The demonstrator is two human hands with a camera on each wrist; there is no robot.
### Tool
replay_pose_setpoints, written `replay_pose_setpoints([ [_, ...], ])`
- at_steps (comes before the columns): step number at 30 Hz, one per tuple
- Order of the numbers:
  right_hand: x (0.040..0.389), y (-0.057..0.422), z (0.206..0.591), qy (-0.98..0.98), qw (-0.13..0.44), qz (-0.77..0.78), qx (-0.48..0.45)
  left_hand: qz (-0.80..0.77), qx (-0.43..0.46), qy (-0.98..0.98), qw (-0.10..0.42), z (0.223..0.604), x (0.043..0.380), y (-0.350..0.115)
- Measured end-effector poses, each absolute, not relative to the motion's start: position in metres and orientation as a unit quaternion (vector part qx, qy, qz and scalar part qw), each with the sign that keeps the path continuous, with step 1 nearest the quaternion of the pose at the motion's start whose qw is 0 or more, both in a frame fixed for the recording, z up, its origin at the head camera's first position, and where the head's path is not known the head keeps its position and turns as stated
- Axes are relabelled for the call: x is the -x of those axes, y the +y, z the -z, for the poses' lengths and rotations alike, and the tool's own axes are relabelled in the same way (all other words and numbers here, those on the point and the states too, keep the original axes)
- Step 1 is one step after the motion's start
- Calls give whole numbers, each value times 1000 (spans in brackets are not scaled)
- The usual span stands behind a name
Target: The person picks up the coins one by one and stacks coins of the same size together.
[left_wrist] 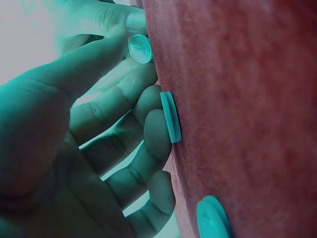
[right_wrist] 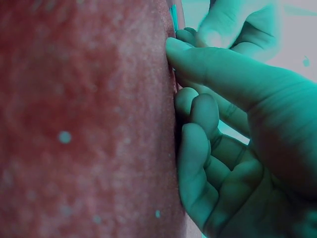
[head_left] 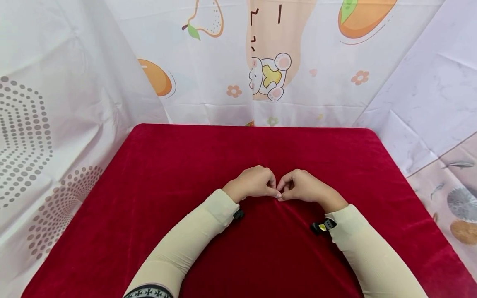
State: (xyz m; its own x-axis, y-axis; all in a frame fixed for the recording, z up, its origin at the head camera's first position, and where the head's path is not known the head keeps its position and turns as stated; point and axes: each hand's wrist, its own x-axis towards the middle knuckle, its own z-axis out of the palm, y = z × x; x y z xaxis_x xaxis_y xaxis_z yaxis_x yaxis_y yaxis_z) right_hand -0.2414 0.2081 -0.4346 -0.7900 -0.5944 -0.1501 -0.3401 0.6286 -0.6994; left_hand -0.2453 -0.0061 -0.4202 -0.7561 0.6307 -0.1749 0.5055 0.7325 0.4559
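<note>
Both hands meet low over the red cloth (head_left: 208, 157), fingertips together. My left hand (head_left: 257, 182) pinches a small round disc with fine ridges (left_wrist: 140, 48) between thumb and index finger; its other fingers curl at the cloth. Against those fingertips lies a thin, two-layered disc (left_wrist: 171, 117), and another similar disc (left_wrist: 212, 218) is on the cloth nearer the wrist. My right hand (head_left: 305, 186) comes in from the other side, its thumb (right_wrist: 203, 59) and index finger closed together beside the ridged disc, the other fingers curled. I cannot tell whether it holds anything.
Red velvety cloth covers the table out to its rounded far corners. White printed curtains (head_left: 208, 82) hang behind the far edge and along both sides. A small black device (head_left: 323, 226) is strapped at the right wrist, another (head_left: 238, 214) at the left.
</note>
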Motion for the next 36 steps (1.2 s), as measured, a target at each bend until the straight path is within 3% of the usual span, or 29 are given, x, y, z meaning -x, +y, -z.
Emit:
replay_pose_setpoints([
  [36,243,214,435,866,208,357,282,-189,-315,914,170,422,247,-6],
])
